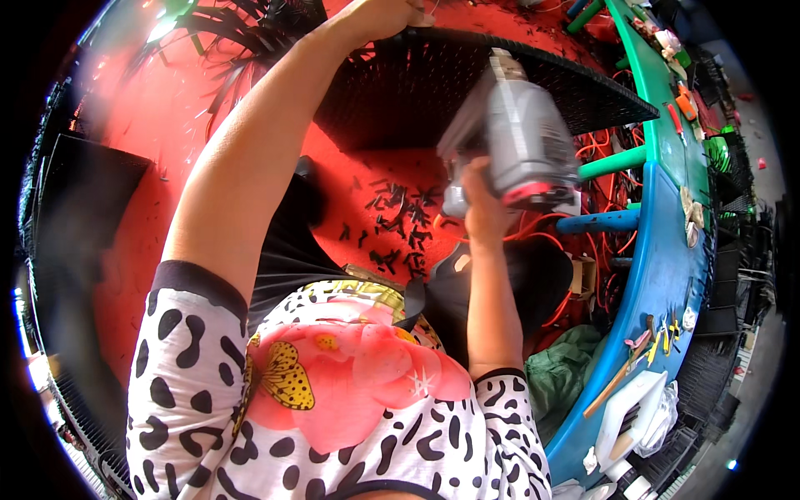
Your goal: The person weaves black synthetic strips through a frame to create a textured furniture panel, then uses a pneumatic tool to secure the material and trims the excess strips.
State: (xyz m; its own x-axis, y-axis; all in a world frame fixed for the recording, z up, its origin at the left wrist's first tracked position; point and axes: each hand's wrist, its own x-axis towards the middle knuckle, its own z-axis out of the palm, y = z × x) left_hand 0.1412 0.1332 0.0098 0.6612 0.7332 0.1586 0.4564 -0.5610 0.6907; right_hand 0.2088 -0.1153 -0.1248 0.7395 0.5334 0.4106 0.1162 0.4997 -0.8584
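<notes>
we see grey power tool [521,137], red band at base, blurred | right hand [482,204] wrapped shut on its grip | left hand [385,15] gripping black woven panel [433,87] edge | red floor [158,125]

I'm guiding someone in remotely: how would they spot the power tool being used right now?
Start at the black woven panel held up over the red floor. Just below its edge, the right hand grips a grey handheld power tool. It is the only bulky grey thing there, with a red band at its base.

Right hand [482,200] grips a grey, seemingly powered tool [521,137] beside black mesh [400,83].
</notes>
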